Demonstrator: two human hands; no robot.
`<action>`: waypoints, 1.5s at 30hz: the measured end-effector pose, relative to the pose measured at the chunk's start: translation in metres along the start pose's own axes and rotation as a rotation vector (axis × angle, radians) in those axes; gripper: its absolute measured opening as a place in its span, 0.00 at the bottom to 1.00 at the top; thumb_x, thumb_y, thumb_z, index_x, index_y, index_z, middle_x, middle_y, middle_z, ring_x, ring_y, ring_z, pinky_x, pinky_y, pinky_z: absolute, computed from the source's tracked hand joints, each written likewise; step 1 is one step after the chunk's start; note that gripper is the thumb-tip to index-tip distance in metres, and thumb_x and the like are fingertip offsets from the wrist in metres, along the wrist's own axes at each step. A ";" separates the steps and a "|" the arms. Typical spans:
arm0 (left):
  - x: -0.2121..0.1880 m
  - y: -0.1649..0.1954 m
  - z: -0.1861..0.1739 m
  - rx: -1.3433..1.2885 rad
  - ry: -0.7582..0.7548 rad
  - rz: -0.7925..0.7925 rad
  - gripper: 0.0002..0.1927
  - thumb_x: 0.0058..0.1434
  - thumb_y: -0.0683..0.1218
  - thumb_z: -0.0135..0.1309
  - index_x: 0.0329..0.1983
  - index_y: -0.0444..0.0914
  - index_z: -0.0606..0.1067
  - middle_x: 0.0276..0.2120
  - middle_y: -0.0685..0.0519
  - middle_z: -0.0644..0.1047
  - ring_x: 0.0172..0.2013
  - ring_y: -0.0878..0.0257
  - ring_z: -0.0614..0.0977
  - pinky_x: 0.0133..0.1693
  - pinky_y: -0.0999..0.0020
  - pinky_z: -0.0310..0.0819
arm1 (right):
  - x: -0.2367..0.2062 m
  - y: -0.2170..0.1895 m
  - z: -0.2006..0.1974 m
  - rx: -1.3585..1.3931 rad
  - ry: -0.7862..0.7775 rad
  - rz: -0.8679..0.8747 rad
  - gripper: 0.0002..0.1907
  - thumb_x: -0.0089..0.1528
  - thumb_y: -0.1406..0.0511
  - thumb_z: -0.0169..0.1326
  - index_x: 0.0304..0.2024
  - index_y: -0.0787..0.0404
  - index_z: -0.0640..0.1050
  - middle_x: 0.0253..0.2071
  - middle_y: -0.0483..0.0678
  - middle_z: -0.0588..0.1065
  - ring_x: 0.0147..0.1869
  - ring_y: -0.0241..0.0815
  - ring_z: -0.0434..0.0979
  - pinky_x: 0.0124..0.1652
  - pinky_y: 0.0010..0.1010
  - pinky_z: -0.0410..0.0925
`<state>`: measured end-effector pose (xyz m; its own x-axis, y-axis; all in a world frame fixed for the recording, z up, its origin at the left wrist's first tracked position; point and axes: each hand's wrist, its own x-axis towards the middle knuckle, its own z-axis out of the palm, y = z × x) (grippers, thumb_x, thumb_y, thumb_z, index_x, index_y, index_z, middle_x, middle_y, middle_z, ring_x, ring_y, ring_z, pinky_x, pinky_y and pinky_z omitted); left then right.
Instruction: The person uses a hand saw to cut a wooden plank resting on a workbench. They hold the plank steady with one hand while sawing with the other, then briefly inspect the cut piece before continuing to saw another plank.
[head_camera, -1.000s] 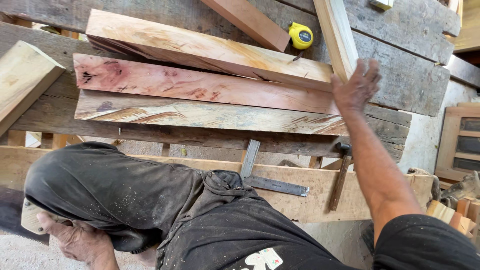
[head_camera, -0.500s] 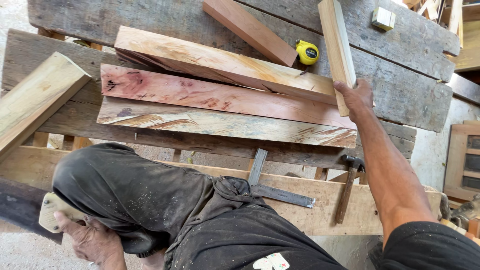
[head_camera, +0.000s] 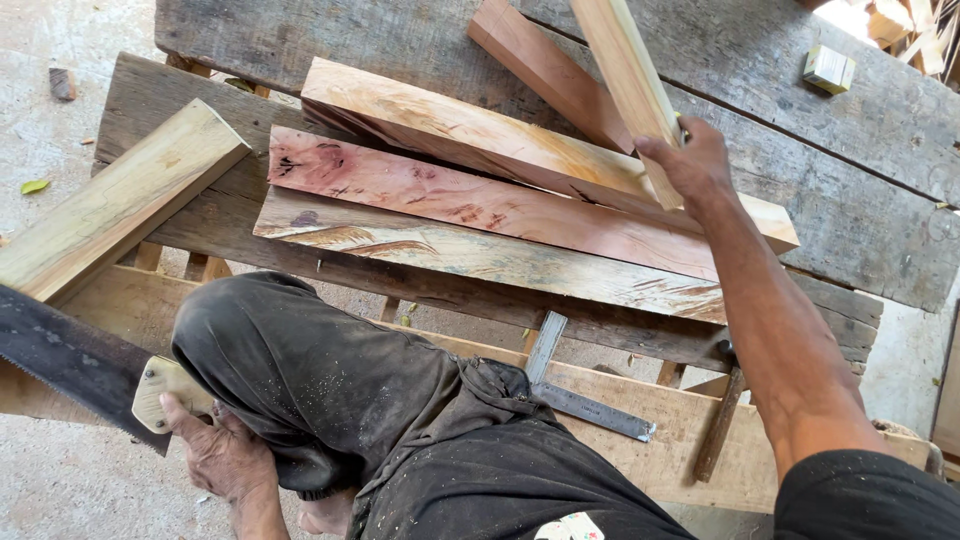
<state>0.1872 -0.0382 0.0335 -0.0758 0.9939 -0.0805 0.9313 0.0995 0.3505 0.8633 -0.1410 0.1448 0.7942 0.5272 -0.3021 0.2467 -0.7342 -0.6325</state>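
Right hand closed around the lower end of a pale wooden strip, which rises away from it toward the top of the view; left hand gripping the light-coloured handle of a handsaw, whose dark blade runs out to that hand's left. Just below and to the left of the right hand lie three boards side by side on a weathered bench: a yellowish board, a reddish board and a streaked pale board. A yellow object behind the right hand's fingers is mostly hidden and may be a tape measure. Between the hands, past the raised knee in dusty dark trousers, a metal square rests on the lower plank; a hammer lies beside the right forearm. Handling note: the strip is held near one end, so a firm wrap of the fingers and a level wrist would help keep its far end from swinging; the saw is best kept low, teeth turned away from the leg.
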 end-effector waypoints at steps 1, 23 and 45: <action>0.000 0.001 -0.001 0.012 0.002 -0.003 0.38 0.82 0.70 0.37 0.81 0.42 0.51 0.34 0.42 0.80 0.38 0.41 0.83 0.40 0.46 0.75 | 0.009 -0.005 0.008 -0.048 0.011 -0.029 0.39 0.53 0.53 0.71 0.60 0.69 0.75 0.49 0.59 0.79 0.48 0.48 0.82 0.49 0.37 0.74; 0.003 0.014 -0.013 -0.014 0.038 0.003 0.37 0.81 0.66 0.41 0.82 0.41 0.52 0.35 0.41 0.79 0.35 0.43 0.83 0.36 0.48 0.74 | 0.020 -0.040 0.078 0.980 -0.810 0.270 0.45 0.65 0.39 0.52 0.71 0.65 0.65 0.57 0.59 0.77 0.54 0.47 0.83 0.48 0.39 0.80; 0.005 0.024 -0.026 -0.013 0.026 -0.047 0.35 0.80 0.63 0.43 0.81 0.42 0.53 0.36 0.38 0.80 0.36 0.41 0.83 0.39 0.46 0.76 | -0.058 -0.050 0.111 1.510 -0.965 0.189 0.51 0.63 0.43 0.57 0.73 0.74 0.59 0.55 0.69 0.73 0.41 0.54 0.80 0.31 0.39 0.77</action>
<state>0.1998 -0.0296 0.0655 -0.1285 0.9890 -0.0733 0.9216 0.1464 0.3595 0.7428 -0.0877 0.1143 0.0431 0.9334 -0.3562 -0.9034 -0.1158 -0.4128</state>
